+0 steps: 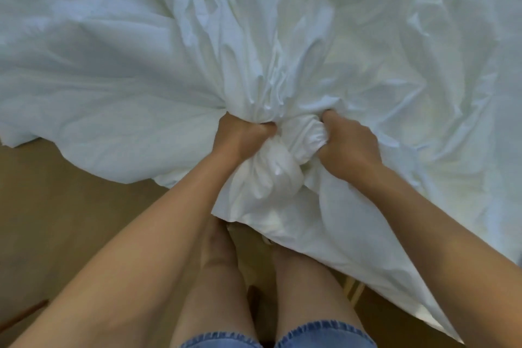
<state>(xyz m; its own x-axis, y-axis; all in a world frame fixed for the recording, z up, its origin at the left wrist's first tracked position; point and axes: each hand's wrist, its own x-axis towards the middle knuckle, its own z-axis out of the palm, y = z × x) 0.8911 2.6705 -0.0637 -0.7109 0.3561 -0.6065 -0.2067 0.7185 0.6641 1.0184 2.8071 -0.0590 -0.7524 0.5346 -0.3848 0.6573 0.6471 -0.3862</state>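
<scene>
— White cotton is bunching under the fingers (262, 128); both sets are curling tight into it.
— Which hand is gripping what?
— The left hand (243, 137) is clutching the gathered neck of the sheet (141, 51), and the right hand (348, 147) is squeezing a rolled wad just beside it.
— Where is the rest of the sheet lying?
— It is fanning out in creases away from the person, its near edge drooping over the tan floor (70, 220) in front of bare legs (217, 291) and denim shorts (324, 333).

no text, labels or numbers readable, white sheet (113, 65) unmarked
</scene>
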